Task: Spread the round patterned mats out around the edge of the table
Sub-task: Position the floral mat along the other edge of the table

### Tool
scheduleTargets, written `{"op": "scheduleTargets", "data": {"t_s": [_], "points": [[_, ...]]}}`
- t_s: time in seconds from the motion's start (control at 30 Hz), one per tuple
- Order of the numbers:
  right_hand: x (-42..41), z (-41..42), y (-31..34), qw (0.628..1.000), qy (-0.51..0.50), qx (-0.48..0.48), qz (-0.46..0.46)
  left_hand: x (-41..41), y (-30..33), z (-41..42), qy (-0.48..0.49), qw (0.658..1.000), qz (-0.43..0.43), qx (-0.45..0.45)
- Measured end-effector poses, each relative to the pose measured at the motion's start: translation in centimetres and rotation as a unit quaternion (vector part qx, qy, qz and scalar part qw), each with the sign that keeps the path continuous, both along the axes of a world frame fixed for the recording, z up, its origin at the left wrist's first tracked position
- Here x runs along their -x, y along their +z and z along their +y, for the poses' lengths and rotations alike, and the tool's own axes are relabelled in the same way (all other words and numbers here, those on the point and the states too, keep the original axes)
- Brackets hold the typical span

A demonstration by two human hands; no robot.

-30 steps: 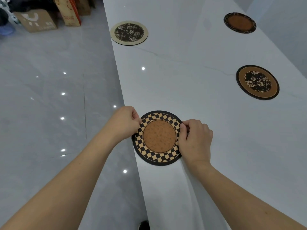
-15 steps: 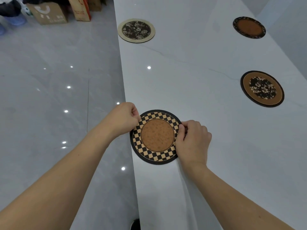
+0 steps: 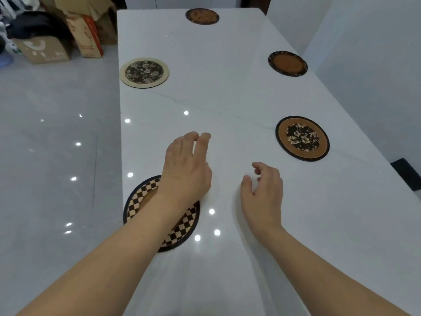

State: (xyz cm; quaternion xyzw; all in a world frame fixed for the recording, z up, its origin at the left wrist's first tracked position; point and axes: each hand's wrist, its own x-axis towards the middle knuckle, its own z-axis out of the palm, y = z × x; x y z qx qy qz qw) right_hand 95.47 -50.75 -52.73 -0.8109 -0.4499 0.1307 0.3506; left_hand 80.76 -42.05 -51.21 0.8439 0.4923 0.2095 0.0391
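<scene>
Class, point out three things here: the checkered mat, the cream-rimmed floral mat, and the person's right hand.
checkered mat (image 3: 137, 201): head view, on its visible left checkered border.
cream-rimmed floral mat (image 3: 144, 72): head view, on its dark floral centre.
right hand (image 3: 264, 195): head view, on the back of the hand.

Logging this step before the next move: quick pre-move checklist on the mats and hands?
1. Checkered mat flat on the table, at its left edge: ok.
2. Left hand free of it: ok, open, though the forearm hides part of the mat.
3. Right hand empty: ok.
4. Five mats visible, none overlapping: ok.
5. Near right edge beyond the floral brown mat has no mat: not ok.
6. Spare mats to place: cannot tell, none in view.
</scene>
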Motion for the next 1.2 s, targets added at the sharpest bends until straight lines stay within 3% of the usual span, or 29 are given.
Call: {"op": "scheduleTargets", "data": {"t_s": [0.13,0.3,0.43,0.53,0.6,0.9,1.2], "points": [[-10.6,0.4,0.5,0.996,-0.040,0.009,-0.084,-8.0,-0.5,0.7,-0.006,0.999,-0.020,0.025],[-21.5,0.6,0.0,0.986,-0.061,0.052,-0.146,-19.5,-0.5,1.3,0.018,0.987,-0.102,0.123],[-27.5,4.0,-1.2,0.987,-0.057,0.088,-0.118,-26.5,-2.9,3.0,0.060,0.986,-0.050,0.144],[-28.8,5.9,-2.7,0.980,-0.018,0.118,-0.160,-27.7,-5.5,2.5,0.126,0.988,0.026,0.086],[-28.9,6.0,-3.1,0.978,0.005,0.108,-0.180,-27.9,-5.9,2.5,0.132,0.987,0.027,0.083],[-29.5,5.7,-2.1,0.999,0.006,0.039,-0.015,-28.1,-4.6,2.6,0.133,0.986,-0.017,0.099],[-29.4,6.0,-2.2,0.998,-0.018,0.060,-0.029,-28.2,-4.7,2.7,0.157,0.980,-0.015,0.121]]}}
